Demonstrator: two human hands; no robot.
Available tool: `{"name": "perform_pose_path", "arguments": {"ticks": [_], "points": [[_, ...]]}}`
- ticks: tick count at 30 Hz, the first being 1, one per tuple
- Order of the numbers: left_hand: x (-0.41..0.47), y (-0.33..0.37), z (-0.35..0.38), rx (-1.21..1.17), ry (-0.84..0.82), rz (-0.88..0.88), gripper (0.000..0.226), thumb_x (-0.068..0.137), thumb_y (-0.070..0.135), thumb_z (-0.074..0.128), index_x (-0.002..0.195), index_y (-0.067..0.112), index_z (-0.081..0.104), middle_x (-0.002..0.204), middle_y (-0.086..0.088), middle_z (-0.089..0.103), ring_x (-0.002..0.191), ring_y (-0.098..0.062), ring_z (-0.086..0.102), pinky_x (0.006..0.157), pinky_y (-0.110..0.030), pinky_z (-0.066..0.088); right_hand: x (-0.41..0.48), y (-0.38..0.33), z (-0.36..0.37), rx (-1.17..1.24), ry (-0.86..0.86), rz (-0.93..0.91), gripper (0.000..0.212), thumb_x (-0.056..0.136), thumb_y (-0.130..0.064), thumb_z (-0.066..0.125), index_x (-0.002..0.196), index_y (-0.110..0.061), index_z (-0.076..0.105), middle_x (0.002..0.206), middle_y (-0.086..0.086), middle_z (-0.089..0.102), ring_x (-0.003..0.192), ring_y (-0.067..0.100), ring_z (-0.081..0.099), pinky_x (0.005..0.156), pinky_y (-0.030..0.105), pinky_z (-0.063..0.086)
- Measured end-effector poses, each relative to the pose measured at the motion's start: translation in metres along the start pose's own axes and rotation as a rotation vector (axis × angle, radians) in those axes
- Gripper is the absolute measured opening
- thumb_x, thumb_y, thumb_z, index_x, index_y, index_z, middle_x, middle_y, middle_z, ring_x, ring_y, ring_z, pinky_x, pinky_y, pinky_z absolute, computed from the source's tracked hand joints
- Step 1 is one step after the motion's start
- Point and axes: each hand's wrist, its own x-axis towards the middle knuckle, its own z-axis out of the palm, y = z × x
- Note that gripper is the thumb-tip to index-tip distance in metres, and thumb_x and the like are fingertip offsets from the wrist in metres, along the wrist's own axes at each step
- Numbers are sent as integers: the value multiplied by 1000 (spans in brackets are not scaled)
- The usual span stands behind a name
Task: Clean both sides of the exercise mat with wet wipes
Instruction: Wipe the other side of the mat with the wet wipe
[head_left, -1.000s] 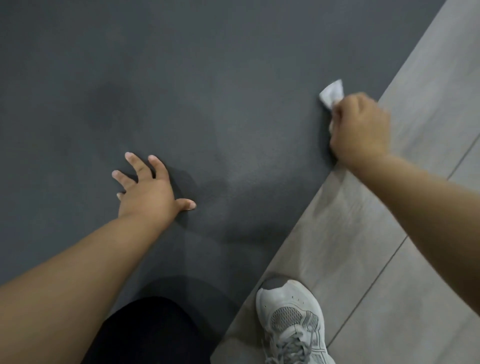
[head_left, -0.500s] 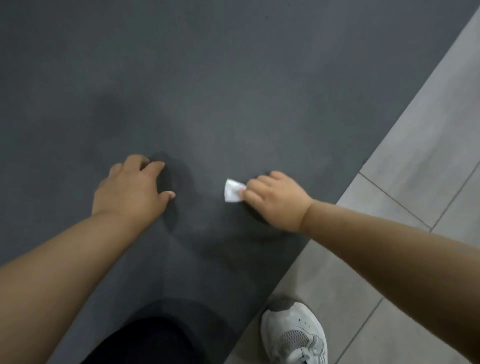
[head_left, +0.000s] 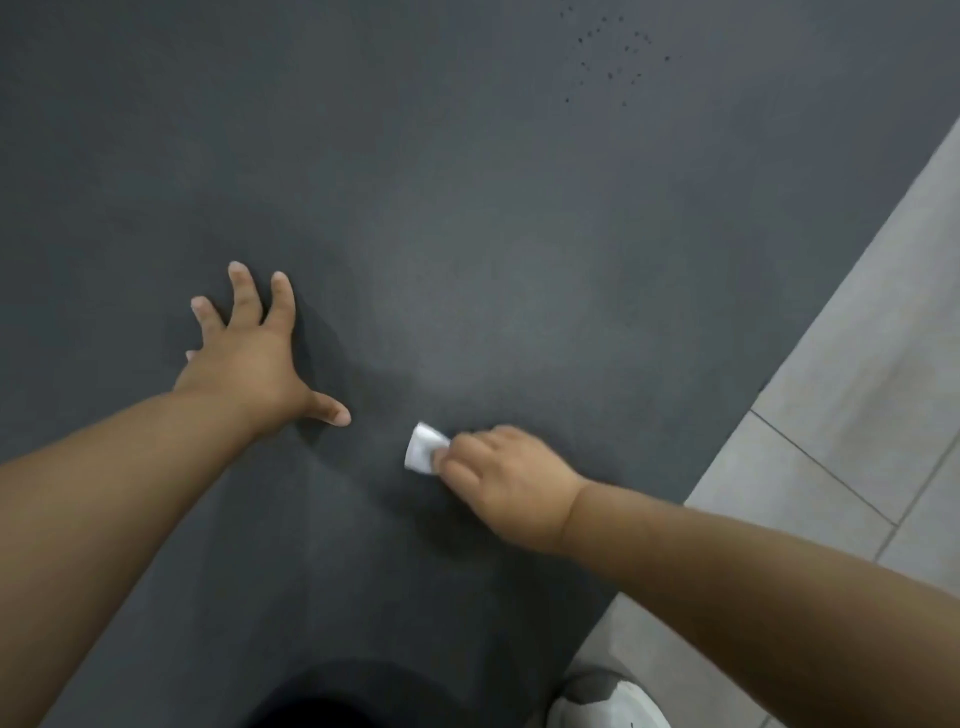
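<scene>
The left hand (head_left: 249, 358) lies flat on the dark grey mat (head_left: 467, 208), palm down. Its fingers are straight and spread wide and its thumb is stretched out towards the right hand. It holds nothing and only presses on the mat's surface.

The right hand (head_left: 506, 483) is just beside it, a little nearer the person, with a strip of bare mat between the left thumb and the wipe. The right fingers are curled over a small folded white wipe (head_left: 422, 448). They pinch it down against the mat, and the back of the hand faces up. Only the wipe's free corner shows, sticking out past the fingertips on the side towards the left hand. The rest is hidden under the fingers. The thumb's grip cannot be seen.

The mat spreads under both hands and far beyond them, filling most of the view. A paler sheen sits on it just beyond the right hand. Well beyond both hands, a scatter of small dark specks (head_left: 608, 57) marks the mat.

To the right of the right forearm, the mat's edge runs diagonally against a pale grey tiled floor (head_left: 857, 405). Below that forearm, the toe of a white shoe (head_left: 608, 701) rests on the tiles beside the mat's edge. Between the two forearms, close to the person, a dark clothed knee (head_left: 322, 701) lies over the mat.
</scene>
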Motion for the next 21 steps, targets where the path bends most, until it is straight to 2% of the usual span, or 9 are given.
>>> {"name": "perform_pose_path", "arguments": {"ticks": [2,4,7,10,12,14,16,19,21], "points": [[2,-2,2,1,-6,14,144,52,53,85,146,30,-20,150,6,-34,141,-36,-20,111,-59,19,4,2,-1,-1,-41,-123,22,83,-12,48,79,-7,69,67,7,58,52,25,53,48,28,39],[3,-3,2,7,-4,22,144,52,55,84,146,30,-21,150,6,-35,141,-36,-20,111,-59,21,18,29,-17,10,-20,-104,19,84,-12,51,71,-11,65,63,8,58,49,26,54,45,26,37],[4,-4,1,23,0,31,144,51,56,83,146,29,-21,150,5,-34,141,-37,-20,109,-60,24,52,96,-48,-158,194,230,15,83,-11,51,73,-4,59,67,17,56,53,34,55,44,30,36],[7,-3,0,47,-15,34,144,52,58,82,146,27,-22,150,3,-34,141,-39,-18,109,-60,23,74,152,-81,-227,296,725,19,89,-9,43,92,4,56,96,25,53,78,41,52,62,42,38],[9,-3,0,57,-26,25,145,51,59,82,146,27,-23,150,3,-35,141,-39,-17,109,-59,22,86,156,-81,-199,310,819,22,92,-10,41,97,6,55,101,25,52,83,41,51,67,45,39],[10,-4,0,60,-29,19,145,50,61,82,145,28,-23,149,4,-36,141,-39,-18,109,-59,22,94,129,-64,-172,342,639,24,89,-10,42,93,6,59,89,26,55,72,42,54,58,43,41],[11,-4,-1,57,-32,18,146,49,61,82,145,28,-23,149,5,-36,141,-39,-18,109,-59,22,88,81,-38,-95,288,300,27,83,-11,43,88,3,65,72,20,55,55,37,54,45,35,38],[11,-5,-1,59,-41,13,145,50,61,81,146,28,-22,150,5,-35,140,-39,-18,110,-59,21,58,10,-3,2,75,-113,24,81,-11,46,79,-5,69,66,9,56,50,28,50,49,30,30],[11,-5,0,53,-41,15,145,50,62,80,146,28,-23,149,5,-35,140,-39,-20,111,-58,19,48,-4,5,4,-9,-232,20,83,-11,49,75,-9,68,67,5,56,52,24,49,54,32,26]]}}
